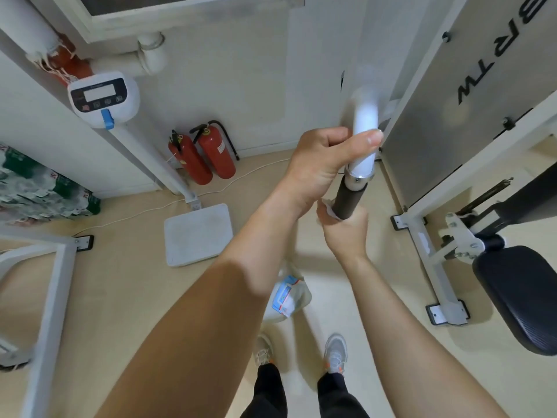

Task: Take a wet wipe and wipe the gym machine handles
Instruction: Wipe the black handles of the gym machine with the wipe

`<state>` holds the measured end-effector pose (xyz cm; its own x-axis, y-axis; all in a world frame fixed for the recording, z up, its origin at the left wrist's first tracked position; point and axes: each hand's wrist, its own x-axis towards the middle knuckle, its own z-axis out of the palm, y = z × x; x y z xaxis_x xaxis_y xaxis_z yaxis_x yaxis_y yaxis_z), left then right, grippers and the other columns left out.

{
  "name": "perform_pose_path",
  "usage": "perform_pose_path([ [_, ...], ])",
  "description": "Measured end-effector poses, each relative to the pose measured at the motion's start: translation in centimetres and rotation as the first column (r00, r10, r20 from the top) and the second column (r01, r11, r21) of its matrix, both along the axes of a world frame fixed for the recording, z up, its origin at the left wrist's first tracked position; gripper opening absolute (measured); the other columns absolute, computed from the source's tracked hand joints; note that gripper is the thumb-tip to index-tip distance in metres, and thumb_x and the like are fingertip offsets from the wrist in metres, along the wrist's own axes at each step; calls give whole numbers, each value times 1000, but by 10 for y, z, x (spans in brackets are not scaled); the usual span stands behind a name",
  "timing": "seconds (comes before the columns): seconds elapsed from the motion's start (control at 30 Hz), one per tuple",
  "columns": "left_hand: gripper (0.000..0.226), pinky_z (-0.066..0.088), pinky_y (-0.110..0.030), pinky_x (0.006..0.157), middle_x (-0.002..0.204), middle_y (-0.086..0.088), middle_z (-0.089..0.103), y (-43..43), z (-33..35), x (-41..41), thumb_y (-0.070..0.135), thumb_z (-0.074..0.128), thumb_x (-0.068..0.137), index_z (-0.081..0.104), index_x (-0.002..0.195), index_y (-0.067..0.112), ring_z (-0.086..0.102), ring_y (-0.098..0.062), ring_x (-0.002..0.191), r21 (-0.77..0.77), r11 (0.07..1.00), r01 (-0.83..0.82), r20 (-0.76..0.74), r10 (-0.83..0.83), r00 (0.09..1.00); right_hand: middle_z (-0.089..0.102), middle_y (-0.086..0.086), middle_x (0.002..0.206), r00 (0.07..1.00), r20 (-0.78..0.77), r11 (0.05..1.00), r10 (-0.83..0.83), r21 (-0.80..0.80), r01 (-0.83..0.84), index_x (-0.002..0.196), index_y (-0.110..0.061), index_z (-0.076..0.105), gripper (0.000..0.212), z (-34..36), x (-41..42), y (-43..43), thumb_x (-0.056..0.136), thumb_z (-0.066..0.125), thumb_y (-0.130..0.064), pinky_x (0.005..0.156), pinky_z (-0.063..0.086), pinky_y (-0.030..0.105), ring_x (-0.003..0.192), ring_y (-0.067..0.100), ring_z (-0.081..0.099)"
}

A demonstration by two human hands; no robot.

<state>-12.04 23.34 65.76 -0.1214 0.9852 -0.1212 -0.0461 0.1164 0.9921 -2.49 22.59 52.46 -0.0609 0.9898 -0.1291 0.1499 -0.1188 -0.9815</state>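
Wet wipe (327, 207) gripped round handle (351, 197) by right hand (346, 233), left hand (319, 167) gripping bar (365, 116) — beige floor (135, 282)

A left hand (324, 167) grips the machine bar (365, 116) just above the handle (349, 200), which the right hand (346, 232) holds through a wipe (329, 209); below them a wipe pack (286, 297) lies on the floor (120, 282), a scale platform (199, 233) to its left, two fire extinguishers (193, 162) behind that by the wall.
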Motion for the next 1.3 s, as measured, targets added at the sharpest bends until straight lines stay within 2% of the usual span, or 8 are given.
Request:
perform_pose_path([
  [0.23,75,31,-31,62,73,-14,41,-8,-3,-14,49,75,65,47,74,-19,38,-23,64,27,999,37,73,-39,997,48,34,62,946,-26,938,324,141,-318,72,10,48,19,97,5,4,79,62,-2,39,40,49,49,40,50],
  [0.43,86,38,-25,59,75,-13,47,-7,-8,-9,51,74,58,55,96,-24,47,-19,64,20,1000,-5,95,3,996,52,-11,54,970,-139,947,-199,227,226,63,-22,52,22,64,-27,-12,73,69,-13,53,41,27,56,9,48],
  [0.53,85,38,-28,63,76,-12,49,-3,-11,-10,52,74,59,57,97,-23,47,-18,64,42,999,-12,93,8,996,45,-7,54,948,-85,938,-308,137,317,60,-22,46,26,12,-36,-10,73,69,-18,56,38,30,57,12,39],
  [0.7,79,35,-33,71,79,-14,52,3,-14,-24,50,76,59,56,85,-21,47,-20,67,42,998,37,114,-42,993,49,-1,56,998,9,997,-63,-47,63,56,-15,52,28,1,-28,-13,77,70,-18,55,47,47,58,17,46],
  [0.87,72,42,-30,68,76,-15,55,0,-16,-28,47,77,58,58,84,-18,53,-22,67,18,993,116,146,-117,982,52,-5,58,961,-38,946,273,195,-260,66,-13,51,21,86,-8,-3,77,63,0,51,45,24,55,8,50],
  [1.1,52,47,-23,65,82,-7,71,4,-16,-22,48,75,60,72,82,1,60,-14,64,5,991,132,141,-131,981,48,-7,54,962,-74,952,-261,145,270,57,-19,48,31,22,-38,-13,76,68,-4,53,35,25,56,11,41],
  [1.2,44,48,-17,65,83,-4,75,5,-14,-22,39,75,69,72,85,-2,63,-9,65,14,993,120,128,-121,984,48,11,62,961,12,962,-275,1,275,69,3,53,26,-15,-37,-15,81,70,-12,55,35,29,60,15,40],
  [1.3,60,50,-21,68,82,-5,74,1,-12,-23,44,75,65,70,90,-10,65,-12,68,22,995,97,146,-99,984,63,13,69,979,18,972,-202,-123,203,78,-9,61,15,-25,-29,-27,81,74,-16,56,47,34,60,19,56],
])
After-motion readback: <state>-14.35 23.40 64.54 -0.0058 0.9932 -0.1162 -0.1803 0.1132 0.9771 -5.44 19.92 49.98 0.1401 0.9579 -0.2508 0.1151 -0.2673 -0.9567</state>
